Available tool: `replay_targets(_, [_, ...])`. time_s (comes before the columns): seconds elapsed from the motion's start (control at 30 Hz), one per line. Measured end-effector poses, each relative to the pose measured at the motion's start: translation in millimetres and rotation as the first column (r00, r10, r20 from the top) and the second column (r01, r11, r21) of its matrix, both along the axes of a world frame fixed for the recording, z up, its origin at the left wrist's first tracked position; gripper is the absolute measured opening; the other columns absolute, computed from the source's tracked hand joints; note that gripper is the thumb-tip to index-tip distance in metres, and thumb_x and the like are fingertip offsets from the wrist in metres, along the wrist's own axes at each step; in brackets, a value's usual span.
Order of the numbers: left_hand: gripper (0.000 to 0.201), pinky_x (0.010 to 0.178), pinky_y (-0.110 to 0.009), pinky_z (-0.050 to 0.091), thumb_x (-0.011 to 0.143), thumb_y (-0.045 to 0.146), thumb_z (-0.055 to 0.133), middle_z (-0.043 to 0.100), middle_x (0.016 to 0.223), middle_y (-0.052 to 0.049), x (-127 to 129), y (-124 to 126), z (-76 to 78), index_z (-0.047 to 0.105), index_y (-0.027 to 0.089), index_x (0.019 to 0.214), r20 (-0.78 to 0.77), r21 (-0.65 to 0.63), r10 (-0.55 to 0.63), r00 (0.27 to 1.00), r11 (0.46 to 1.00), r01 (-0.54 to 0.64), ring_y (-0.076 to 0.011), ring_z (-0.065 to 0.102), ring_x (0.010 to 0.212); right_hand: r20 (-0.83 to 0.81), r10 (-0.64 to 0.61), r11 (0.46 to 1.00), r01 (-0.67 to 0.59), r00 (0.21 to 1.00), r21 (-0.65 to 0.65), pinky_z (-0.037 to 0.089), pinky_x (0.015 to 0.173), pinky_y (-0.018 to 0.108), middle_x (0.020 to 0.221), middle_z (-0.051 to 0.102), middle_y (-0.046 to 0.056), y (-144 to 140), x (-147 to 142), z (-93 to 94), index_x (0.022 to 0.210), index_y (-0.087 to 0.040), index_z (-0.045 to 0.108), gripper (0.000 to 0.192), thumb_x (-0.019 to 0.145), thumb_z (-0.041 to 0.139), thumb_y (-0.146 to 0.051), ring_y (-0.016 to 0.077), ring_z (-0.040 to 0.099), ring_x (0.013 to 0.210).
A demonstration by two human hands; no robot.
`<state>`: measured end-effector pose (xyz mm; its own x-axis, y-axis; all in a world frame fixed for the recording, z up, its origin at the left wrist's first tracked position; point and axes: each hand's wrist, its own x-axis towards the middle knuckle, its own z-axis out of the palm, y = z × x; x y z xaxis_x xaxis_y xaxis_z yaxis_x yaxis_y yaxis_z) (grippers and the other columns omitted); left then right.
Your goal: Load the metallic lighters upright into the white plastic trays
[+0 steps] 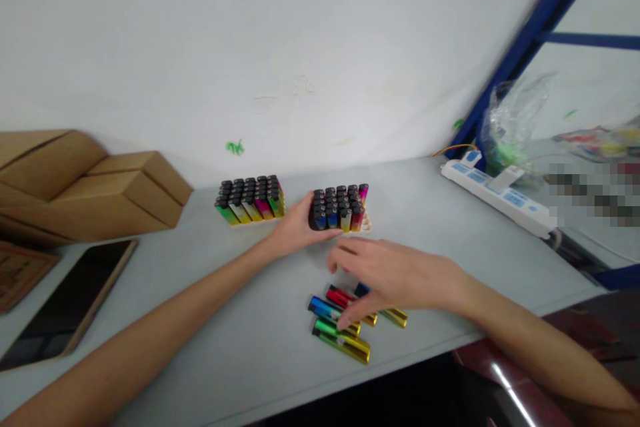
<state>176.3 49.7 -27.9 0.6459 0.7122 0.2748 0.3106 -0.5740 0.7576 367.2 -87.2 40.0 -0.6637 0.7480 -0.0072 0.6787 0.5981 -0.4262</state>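
My left hand (300, 223) grips the left side of a white tray (367, 221) packed with upright lighters (332, 216); they have black tops and shiny coloured bodies. At this tray's right end some slots hold no lighter. My right hand (385, 273) hovers over several loose lighters, thumb apart from the curled fingers, with nothing visible in it. Among them lie a green-and-gold lighter (345, 343), a blue-and-gold lighter (330, 311) and a red-and-gold lighter (341, 295). Another gold-ended lighter (397, 317) is partly hidden under the hand.
A second tray of upright lighters (251, 203) stands to the left by the wall. Cardboard boxes (125, 193) and a dark-screened tablet or phone (70, 300) are at the far left. A white power strip (500, 197) and a clear plastic bag (505, 127) sit at the right.
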Motion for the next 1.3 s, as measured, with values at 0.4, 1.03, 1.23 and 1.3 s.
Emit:
replay_targets(0.4, [0.068,0.097,-0.042,0.055,0.073,0.054,0.086,0.071,0.118,-0.008,-1,0,-1.8,0.056,0.018,0.123,0.003,0.001,-0.014,1.000,1.000,0.014,-0.0293,0.068,0.110,-0.121,0.387,0.916,-0.366,0.914,0.162,0.020,0.131,0.045,0.166,0.042,0.015,-13,-35,-50.5,0.153,-0.015,0.049,0.052,0.106,0.050,-0.037,0.0245,0.030,0.158])
replay_targets(1.03, [0.062,0.082,-0.040,0.058,0.070,0.051,0.086,0.073,0.106,-0.005,0,1,-1.1,0.055,0.020,0.114,0.004,-0.044,-0.013,1.000,0.999,0.014,-0.0283,0.070,0.096,-0.234,0.115,0.973,-0.062,0.965,0.223,0.053,0.077,0.032,0.097,0.070,0.009,25,8,-5.0,0.103,-0.017,0.066,0.027,0.107,0.050,-0.038,0.0183,0.064,0.080])
replay_targets(1.23, [0.066,0.092,-0.043,0.056,0.071,0.056,0.086,0.072,0.112,-0.007,-1,0,-1.3,0.055,0.020,0.118,-0.008,0.001,0.010,1.000,1.000,-0.010,-0.0299,0.069,0.105,0.030,-0.097,0.979,0.101,0.995,-0.175,0.044,0.062,0.027,0.083,0.068,0.002,32,47,7.5,0.094,-0.019,0.068,0.019,0.088,0.078,-0.034,0.0156,0.060,0.069])
replay_targets(1.3, [0.067,0.093,-0.044,0.056,0.071,0.056,0.086,0.072,0.112,-0.008,-1,0,-0.3,0.056,0.020,0.118,-0.018,0.002,0.013,1.000,1.000,-0.013,-0.0302,0.069,0.105,0.074,-0.113,0.969,0.127,0.991,-0.214,0.044,0.064,0.028,0.085,0.069,0.003,33,47,2.8,0.094,-0.018,0.069,0.029,0.080,0.085,-0.037,0.0168,0.061,0.071])
